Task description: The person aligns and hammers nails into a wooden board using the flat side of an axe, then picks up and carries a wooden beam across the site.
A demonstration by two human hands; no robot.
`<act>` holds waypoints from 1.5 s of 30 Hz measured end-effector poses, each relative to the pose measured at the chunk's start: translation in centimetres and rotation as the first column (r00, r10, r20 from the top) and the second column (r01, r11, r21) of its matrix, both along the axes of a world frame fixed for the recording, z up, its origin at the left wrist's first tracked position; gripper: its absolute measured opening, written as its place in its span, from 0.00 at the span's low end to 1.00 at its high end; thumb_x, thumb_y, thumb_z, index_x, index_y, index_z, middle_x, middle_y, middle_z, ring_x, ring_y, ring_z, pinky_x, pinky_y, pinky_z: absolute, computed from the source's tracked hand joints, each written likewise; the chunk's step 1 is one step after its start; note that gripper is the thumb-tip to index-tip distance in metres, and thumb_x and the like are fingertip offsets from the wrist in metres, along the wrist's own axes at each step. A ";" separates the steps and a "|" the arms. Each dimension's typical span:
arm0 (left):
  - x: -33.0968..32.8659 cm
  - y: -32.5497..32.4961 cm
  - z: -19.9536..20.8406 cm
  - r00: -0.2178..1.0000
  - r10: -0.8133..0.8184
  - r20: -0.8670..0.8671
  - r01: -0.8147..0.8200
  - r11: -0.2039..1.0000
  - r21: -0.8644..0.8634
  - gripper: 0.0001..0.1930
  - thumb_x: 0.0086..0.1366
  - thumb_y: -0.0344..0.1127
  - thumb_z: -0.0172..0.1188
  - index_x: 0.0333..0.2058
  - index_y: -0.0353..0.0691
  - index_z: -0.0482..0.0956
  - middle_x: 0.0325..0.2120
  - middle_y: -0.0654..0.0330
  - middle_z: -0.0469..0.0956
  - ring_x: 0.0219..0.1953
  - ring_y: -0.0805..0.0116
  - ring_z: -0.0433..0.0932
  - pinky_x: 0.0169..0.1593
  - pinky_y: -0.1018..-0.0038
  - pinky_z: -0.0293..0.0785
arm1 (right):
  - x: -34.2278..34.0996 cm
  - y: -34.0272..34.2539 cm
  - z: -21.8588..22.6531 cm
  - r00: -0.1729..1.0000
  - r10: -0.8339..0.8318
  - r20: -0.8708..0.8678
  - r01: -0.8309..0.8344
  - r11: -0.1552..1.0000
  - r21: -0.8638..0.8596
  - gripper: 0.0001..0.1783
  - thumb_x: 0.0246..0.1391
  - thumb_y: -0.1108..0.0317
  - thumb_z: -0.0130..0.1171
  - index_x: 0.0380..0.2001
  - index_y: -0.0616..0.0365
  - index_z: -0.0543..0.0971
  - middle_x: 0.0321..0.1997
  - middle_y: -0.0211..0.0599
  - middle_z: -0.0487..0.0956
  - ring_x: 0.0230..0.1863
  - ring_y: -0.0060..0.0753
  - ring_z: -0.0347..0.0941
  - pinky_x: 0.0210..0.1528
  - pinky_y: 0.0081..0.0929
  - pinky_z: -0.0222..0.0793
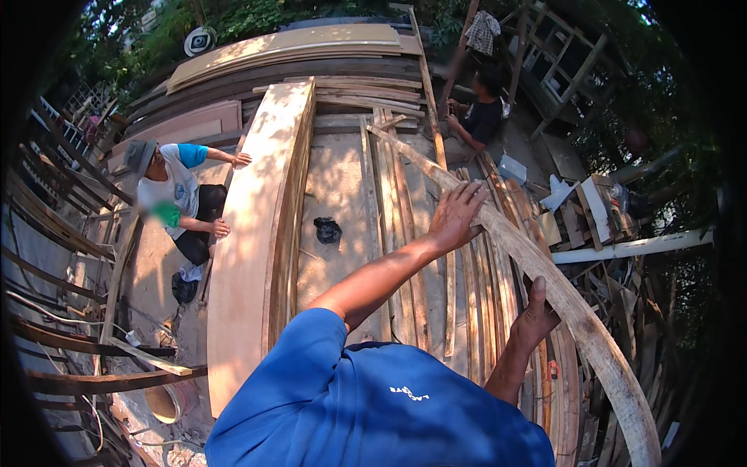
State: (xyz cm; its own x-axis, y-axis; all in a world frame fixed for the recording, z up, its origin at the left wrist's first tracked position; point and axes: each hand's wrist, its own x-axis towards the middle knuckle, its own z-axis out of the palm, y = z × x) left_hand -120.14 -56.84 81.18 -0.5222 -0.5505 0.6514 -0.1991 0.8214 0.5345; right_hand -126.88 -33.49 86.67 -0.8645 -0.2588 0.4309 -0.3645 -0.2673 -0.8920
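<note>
A long, weathered wooden plank [548, 272] slants in front of me, from the upper middle down to the lower right. My left hand [457, 214] lies over its upper stretch, fingers wrapped across the far edge. Lower down, my right hand [537, 313] grips the same plank from beneath; its thumb stands up along the near edge, and its fingers are mostly hidden under the wood. Below the plank, several long narrow boards [405, 257] lie side by side. To the left of my arm stands a stack topped by a wide, smooth board [253, 233].
At the left, a co-worker [175, 187] in a hat crouches with both hands at the wide board's edge. Another person [478, 113] sits at the back right. A black plastic bag [327, 229] lies on the ground. Stacked sheets [288, 50] fill the back; scrap wood [638, 311] piles up right.
</note>
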 end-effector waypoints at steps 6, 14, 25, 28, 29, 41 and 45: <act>-0.7 -1.7 2.6 0.978 -0.179 0.110 0.184 0.982 -0.038 0.27 0.49 0.34 0.76 0.49 0.38 0.79 0.48 0.51 0.80 0.53 0.47 0.78 0.55 0.57 0.76 | -0.7 0.1 2.1 0.999 0.002 -0.037 -0.003 0.999 -0.041 0.41 0.58 0.66 0.72 0.65 0.72 0.61 0.61 0.55 0.74 0.57 0.47 0.78 0.59 0.45 0.81; -1.1 -3.2 8.7 0.972 -0.224 0.078 0.226 0.974 -0.015 0.24 0.52 0.38 0.76 0.47 0.38 0.79 0.46 0.50 0.81 0.55 0.45 0.78 0.56 0.55 0.76 | -3.4 -2.3 8.8 0.968 0.224 -0.114 -0.235 0.968 -0.091 0.34 0.54 0.70 0.75 0.61 0.66 0.72 0.52 0.45 0.80 0.44 0.33 0.82 0.45 0.30 0.85; 0.1 -2.4 16.8 0.938 0.080 -0.338 -0.171 0.953 -0.249 0.41 0.58 0.41 0.74 0.63 0.33 0.60 0.53 0.40 0.74 0.55 0.40 0.75 0.56 0.51 0.73 | 2.9 -13.1 21.5 0.819 0.276 -0.503 -0.303 0.953 0.030 0.24 0.52 0.55 0.76 0.40 0.61 0.78 0.36 0.48 0.84 0.37 0.45 0.83 0.40 0.39 0.78; 4.5 -6.4 18.4 0.927 0.189 -0.323 -0.229 0.969 -0.091 0.25 0.67 0.40 0.66 0.55 0.34 0.68 0.48 0.42 0.76 0.51 0.44 0.77 0.51 0.53 0.73 | 4.2 -16.3 21.3 0.717 0.027 -0.697 -0.150 0.982 -0.116 0.27 0.51 0.55 0.76 0.48 0.61 0.82 0.35 0.42 0.85 0.35 0.42 0.84 0.41 0.37 0.81; 6.3 -7.8 18.2 0.920 0.134 -0.368 -0.189 0.975 -0.118 0.23 0.68 0.40 0.66 0.54 0.33 0.70 0.48 0.42 0.77 0.50 0.48 0.78 0.52 0.56 0.73 | 5.0 -16.6 20.8 0.671 0.109 -0.734 -0.203 0.978 -0.041 0.29 0.51 0.55 0.76 0.50 0.61 0.80 0.37 0.44 0.84 0.36 0.45 0.84 0.42 0.40 0.81; 32.2 0.1 12.4 0.900 0.355 -0.253 -0.288 0.919 0.268 0.41 0.59 0.22 0.71 0.70 0.32 0.62 0.54 0.55 0.77 0.51 0.66 0.77 0.60 0.66 0.73 | 2.2 -19.3 -13.1 0.487 0.809 0.328 -0.795 0.256 0.549 0.24 0.59 0.54 0.70 0.47 0.66 0.82 0.31 0.38 0.81 0.28 0.29 0.80 0.29 0.28 0.76; 35.8 2.6 6.1 0.811 0.432 -0.395 -0.162 0.814 0.558 0.31 0.62 0.20 0.64 0.64 0.31 0.70 0.57 0.53 0.77 0.54 0.63 0.78 0.61 0.67 0.73 | 4.7 -18.5 -26.3 0.276 0.631 0.725 -0.937 0.008 0.350 0.21 0.61 0.55 0.68 0.42 0.65 0.81 0.26 0.32 0.76 0.23 0.25 0.75 0.23 0.26 0.73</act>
